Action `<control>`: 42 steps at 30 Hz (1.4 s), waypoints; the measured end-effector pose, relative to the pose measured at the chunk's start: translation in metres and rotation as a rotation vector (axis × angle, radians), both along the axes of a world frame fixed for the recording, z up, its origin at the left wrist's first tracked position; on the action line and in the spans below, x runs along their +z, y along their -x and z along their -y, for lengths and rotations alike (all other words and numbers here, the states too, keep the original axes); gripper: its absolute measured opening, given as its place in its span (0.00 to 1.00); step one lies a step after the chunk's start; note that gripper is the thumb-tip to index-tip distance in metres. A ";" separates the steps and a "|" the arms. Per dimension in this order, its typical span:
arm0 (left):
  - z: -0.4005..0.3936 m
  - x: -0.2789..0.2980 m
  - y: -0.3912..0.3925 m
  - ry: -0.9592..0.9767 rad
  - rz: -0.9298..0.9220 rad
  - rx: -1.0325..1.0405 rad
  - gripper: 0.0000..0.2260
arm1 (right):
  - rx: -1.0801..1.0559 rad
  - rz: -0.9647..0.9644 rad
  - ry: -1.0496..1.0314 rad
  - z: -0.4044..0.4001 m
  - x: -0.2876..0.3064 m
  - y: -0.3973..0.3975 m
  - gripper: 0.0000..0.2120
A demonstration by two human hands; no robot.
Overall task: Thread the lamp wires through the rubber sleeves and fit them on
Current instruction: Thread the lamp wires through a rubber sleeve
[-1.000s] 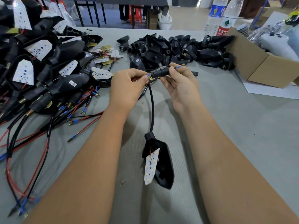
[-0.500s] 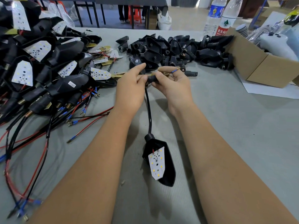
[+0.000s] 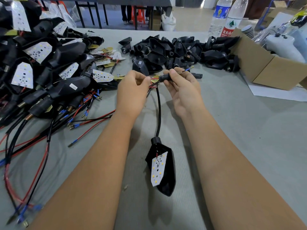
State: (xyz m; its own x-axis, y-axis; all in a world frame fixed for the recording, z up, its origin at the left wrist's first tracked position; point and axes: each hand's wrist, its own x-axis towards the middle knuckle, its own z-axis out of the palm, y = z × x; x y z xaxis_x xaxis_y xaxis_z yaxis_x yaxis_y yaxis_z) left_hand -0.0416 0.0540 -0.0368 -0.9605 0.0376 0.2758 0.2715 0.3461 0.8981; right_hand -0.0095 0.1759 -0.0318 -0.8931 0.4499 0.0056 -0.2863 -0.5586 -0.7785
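Pinching the red and black lamp wires (image 3: 153,83) between thumb and curled fingers, the left hand (image 3: 132,90) holds them just left of a black rubber sleeve (image 3: 164,78). The right hand (image 3: 181,87) grips that sleeve with thumb and fingertips closed round it, both hands raised a little above the grey table (image 3: 249,130). A blue-tipped wire end (image 3: 186,70) pokes out of the sleeve's right side, past the right forefinger. From the hands a black sheathed cable (image 3: 159,112) drops down to a black lamp housing (image 3: 163,170) lying on the table between the forearms, with a white LED board (image 3: 157,168) resting on its open face. To the left sits a heap of lamps (image 3: 41,63) with trailing red and black leads (image 3: 33,155). Beyond the hands lies a pile of empty black housings (image 3: 174,52). A cardboard box (image 3: 265,70) stands at the right, with two plastic bottles (image 3: 229,15) behind it.
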 end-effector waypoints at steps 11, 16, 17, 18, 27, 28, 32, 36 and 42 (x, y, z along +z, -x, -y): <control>-0.002 0.005 -0.006 -0.193 0.013 -0.088 0.06 | 0.006 0.011 0.032 0.002 0.000 0.001 0.04; -0.003 0.005 -0.005 -0.231 -0.057 -0.046 0.06 | 0.007 0.014 0.045 0.002 0.000 0.001 0.05; -0.003 0.004 -0.004 -0.216 -0.069 -0.048 0.06 | 0.009 0.016 0.040 0.002 -0.001 0.001 0.05; -0.002 0.004 -0.002 -0.196 -0.076 -0.049 0.05 | 0.010 0.016 0.037 0.002 -0.001 0.001 0.05; -0.007 -0.001 -0.002 -0.139 -0.051 -0.115 0.03 | -0.018 -0.003 0.025 0.004 -0.001 0.002 0.04; -0.007 -0.001 -0.002 -0.169 -0.011 -0.113 0.02 | -0.027 -0.013 0.042 0.003 0.000 0.002 0.04; -0.008 -0.003 -0.002 -0.267 0.073 -0.156 0.05 | -0.010 -0.022 0.011 0.003 0.000 0.003 0.06; -0.010 -0.002 -0.003 -0.272 0.058 -0.206 0.06 | 0.000 -0.013 -0.009 0.001 -0.002 0.003 0.06; -0.009 -0.001 -0.003 -0.180 0.229 -0.302 0.05 | -0.079 -0.010 0.072 -0.006 -0.002 0.005 0.05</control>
State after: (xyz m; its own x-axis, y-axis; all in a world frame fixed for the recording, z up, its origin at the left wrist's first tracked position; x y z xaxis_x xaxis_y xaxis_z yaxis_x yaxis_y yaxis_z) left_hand -0.0387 0.0625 -0.0373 -0.9510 0.2976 0.0841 0.1227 0.1137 0.9859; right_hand -0.0145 0.1815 -0.0337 -0.8546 0.5188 -0.0210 -0.3391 -0.5882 -0.7342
